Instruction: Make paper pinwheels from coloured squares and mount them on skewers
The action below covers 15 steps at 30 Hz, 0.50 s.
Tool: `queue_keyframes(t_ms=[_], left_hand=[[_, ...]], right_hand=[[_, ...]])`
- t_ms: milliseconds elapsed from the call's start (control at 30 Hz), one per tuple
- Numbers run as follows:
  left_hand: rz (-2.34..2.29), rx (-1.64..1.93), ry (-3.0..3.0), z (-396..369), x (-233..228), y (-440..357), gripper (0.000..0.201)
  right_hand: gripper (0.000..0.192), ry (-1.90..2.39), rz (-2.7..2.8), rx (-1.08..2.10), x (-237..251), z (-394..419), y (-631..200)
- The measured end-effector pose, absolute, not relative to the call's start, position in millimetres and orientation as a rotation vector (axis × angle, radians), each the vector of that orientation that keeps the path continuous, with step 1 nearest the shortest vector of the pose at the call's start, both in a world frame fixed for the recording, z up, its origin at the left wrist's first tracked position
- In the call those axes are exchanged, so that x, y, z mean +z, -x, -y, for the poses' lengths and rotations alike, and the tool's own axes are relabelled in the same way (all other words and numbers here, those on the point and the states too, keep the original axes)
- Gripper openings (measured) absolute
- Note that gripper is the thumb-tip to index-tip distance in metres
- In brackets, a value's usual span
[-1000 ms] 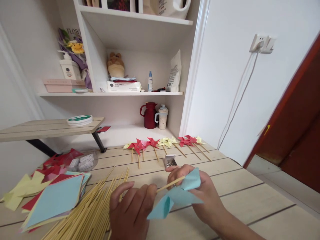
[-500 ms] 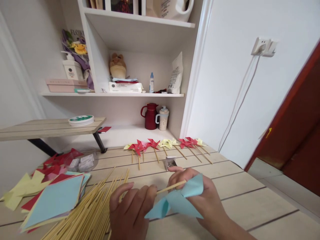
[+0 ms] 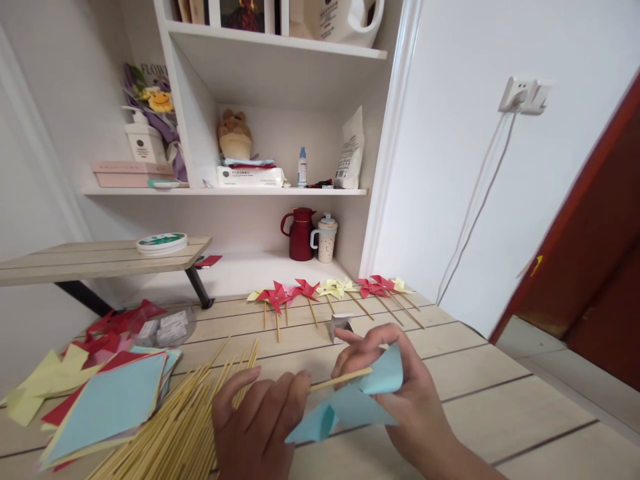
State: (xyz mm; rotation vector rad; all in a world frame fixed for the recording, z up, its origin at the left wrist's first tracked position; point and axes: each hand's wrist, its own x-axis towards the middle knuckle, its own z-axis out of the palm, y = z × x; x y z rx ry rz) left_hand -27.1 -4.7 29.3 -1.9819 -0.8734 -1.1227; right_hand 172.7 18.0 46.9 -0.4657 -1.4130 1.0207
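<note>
Hands low centre of view, over wooden table. Left hand closed, fingers pinching one end of a thin wooden stick; stick runs up and right to the folded light-blue paper pinwheel. Right hand curled around the pinwheel from behind, thumb and fingers gripping its upper flap. Pinwheel held just above table. Loose pile of sticks just left of left hand; stack of coloured paper squares beside it. Row of finished pinwheels at far table edge; small pin box near right hand.
</note>
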Motion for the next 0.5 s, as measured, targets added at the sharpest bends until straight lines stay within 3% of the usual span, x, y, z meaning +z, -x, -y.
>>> queue_keyframes(t_ms=[100,267,500], left_hand=[[0.895,-1.139,1.964,5.1,28.8,25.7,0.033],[0.897,-1.140,1.946,6.8,29.2,23.7,0.035],[0.881,-1.154,1.916,5.3,26.9,19.5,0.033]], right_hand=[[0.028,0.495,1.479,0.948,45.1,-19.2,-175.9],[0.008,0.492,1.580,0.829,47.3,-19.3,-178.3],[0.008,0.496,1.607,0.745,49.6,-17.9,-178.8]])
